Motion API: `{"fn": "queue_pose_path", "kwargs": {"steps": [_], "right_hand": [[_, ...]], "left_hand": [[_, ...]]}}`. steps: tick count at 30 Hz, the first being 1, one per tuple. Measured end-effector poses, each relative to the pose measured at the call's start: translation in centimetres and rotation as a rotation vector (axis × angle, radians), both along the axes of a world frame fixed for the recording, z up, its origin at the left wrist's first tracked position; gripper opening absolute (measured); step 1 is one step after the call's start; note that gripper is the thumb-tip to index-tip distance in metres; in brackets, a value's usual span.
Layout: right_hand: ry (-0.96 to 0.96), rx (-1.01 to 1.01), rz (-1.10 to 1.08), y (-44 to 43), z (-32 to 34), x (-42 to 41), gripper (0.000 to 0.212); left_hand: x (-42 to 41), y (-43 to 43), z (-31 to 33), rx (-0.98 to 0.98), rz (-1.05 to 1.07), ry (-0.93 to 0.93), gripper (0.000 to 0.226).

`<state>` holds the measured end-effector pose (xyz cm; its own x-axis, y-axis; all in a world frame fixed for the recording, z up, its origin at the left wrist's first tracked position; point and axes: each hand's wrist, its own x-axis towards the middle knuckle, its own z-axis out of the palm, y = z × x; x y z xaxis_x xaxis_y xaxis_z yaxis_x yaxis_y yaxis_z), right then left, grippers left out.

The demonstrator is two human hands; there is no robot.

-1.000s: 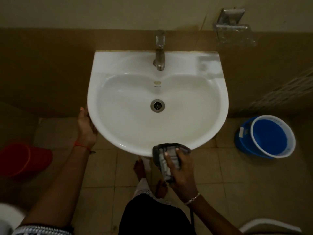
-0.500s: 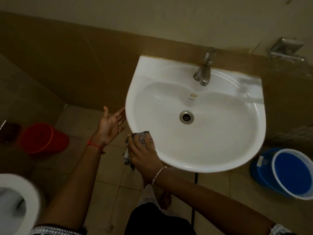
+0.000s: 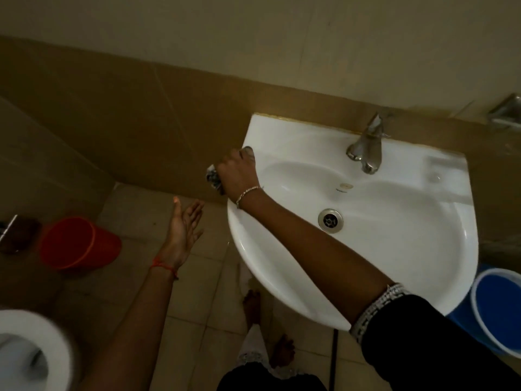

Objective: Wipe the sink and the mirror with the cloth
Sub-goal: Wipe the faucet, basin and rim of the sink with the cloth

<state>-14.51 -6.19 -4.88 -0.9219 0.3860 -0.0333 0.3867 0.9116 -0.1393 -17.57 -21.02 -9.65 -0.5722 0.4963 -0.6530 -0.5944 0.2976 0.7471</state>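
Note:
A white wall-mounted sink (image 3: 400, 249) fills the right half of the view, with a metal tap (image 3: 366, 149) at its back and a drain (image 3: 330, 220) in the bowl. My right hand (image 3: 238, 172) reaches across the bowl and grips a grey patterned cloth (image 3: 213, 177), pressed against the sink's left rim near the back corner. My left hand (image 3: 183, 230) hovers left of the sink, palm open, fingers spread, touching nothing. No mirror is in view.
A red bucket (image 3: 76, 244) stands on the tiled floor at left. A blue bucket (image 3: 499, 309) sits at the lower right below the sink. A white toilet rim (image 3: 36, 354) shows at the bottom left. A metal soap holder (image 3: 506, 110) hangs on the wall at right.
My right hand has carried the cloth from the sink's front rim along the left edge up to the back left corner. My left hand has let go of the rim and hangs open.

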Motion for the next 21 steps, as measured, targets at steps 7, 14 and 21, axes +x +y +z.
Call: {"fn": "queue_pose_path", "kwargs": {"steps": [7, 14, 21], "right_hand": [[0.087, 0.011, -0.098, 6.4, -0.3, -3.0, 0.031], [0.077, -0.083, -0.157, 9.8, -0.8, -3.9, 0.057], [0.071, -0.120, -0.136, 10.3, -1.0, -3.5, 0.052]], "left_hand": [[-1.2, 3.2, 0.5, -0.038, -0.109, 0.068, 0.068], [-1.5, 6.2, 0.7, -0.045, -0.215, 0.123, 0.065], [0.0, 8.0, 1.4, 0.004, -0.251, 0.127, 0.064]]}}
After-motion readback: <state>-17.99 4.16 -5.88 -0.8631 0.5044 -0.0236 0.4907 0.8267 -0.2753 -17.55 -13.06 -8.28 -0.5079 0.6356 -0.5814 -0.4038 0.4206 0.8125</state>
